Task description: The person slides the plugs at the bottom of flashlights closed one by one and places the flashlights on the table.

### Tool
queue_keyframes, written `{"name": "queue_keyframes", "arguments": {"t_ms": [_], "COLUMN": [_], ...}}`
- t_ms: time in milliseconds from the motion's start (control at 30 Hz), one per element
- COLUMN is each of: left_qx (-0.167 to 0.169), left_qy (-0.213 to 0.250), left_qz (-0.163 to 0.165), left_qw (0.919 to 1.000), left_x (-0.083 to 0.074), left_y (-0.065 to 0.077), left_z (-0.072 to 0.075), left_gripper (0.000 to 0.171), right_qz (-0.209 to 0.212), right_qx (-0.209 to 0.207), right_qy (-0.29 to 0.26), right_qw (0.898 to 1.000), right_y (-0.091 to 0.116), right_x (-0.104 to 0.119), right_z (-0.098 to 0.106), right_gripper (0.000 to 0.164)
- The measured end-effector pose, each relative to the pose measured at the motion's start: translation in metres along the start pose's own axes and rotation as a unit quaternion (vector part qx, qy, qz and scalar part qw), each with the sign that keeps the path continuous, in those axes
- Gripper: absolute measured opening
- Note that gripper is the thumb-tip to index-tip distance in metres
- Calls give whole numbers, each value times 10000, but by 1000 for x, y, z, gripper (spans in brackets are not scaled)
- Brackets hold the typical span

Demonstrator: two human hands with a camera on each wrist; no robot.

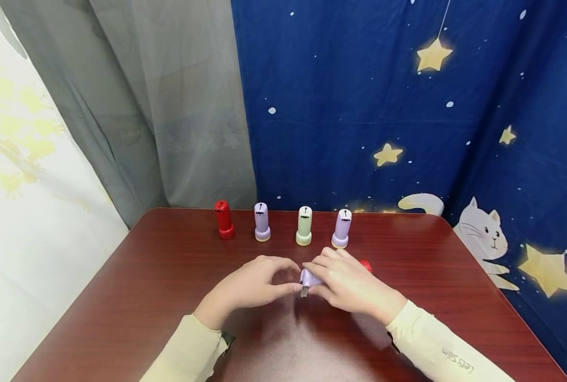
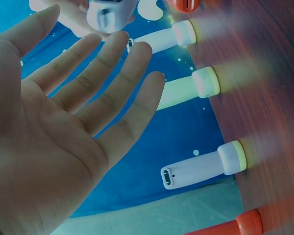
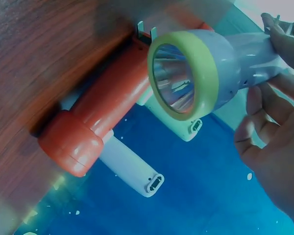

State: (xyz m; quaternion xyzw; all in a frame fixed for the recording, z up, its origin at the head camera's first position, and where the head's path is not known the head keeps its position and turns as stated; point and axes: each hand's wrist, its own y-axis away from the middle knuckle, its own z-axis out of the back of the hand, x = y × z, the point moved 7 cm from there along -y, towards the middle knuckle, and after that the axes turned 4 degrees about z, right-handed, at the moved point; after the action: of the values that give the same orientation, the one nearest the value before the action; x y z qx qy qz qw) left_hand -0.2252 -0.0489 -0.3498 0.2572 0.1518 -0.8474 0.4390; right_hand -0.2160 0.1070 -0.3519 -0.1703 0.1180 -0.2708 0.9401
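Note:
My right hand [image 1: 348,278] grips a purple flashlight [image 1: 310,278] near its tail, where two metal plug prongs stick out. In the right wrist view the held flashlight [image 3: 235,66] shows its yellow-rimmed lens. My left hand [image 1: 259,284] is beside the prong end, fingers relaxed and spread around it; its palm and extended fingers [image 2: 83,122] fill the left wrist view. Behind my right hand is a red flashlight [image 1: 366,265], mostly hidden from the head camera. The right wrist view shows that red flashlight [image 3: 110,98] with its own prongs extended.
A row along the back of the brown table [image 1: 145,297] has a red flashlight [image 1: 224,220], a purple one [image 1: 261,223], a green one [image 1: 305,225] and another purple one [image 1: 342,228], all upright on their heads. Curtains [image 1: 341,106] hang behind the table.

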Motion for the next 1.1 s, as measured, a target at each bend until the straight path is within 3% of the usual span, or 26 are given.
{"name": "queue_keyframes", "arguments": {"t_ms": [433, 733, 933, 1100], "left_qx": [-106, -667, -1088, -1769], "left_qy": [185, 568, 1228, 990], "left_qz": [70, -150, -312, -776], "left_qw": [9997, 9960, 9859, 9762], "left_x": [1, -7, -5, -18], "left_y": [-2, -2, -2, -2], "left_z": [-1, 9, 13, 17], "left_gripper": [37, 31, 29, 34], "right_qz": [-562, -1027, -1333, -1662], "right_qx": [-1126, -1519, -1914, -2318], "right_qy": [-523, -929, -1657, -2263], "right_qw": [9907, 9786, 9582, 9314], "right_y": [-4, -3, -4, -7], "right_x": [-7, -7, -11, -15], "right_z": [28, 37, 50, 63], "right_gripper": [48, 48, 50, 41]}}
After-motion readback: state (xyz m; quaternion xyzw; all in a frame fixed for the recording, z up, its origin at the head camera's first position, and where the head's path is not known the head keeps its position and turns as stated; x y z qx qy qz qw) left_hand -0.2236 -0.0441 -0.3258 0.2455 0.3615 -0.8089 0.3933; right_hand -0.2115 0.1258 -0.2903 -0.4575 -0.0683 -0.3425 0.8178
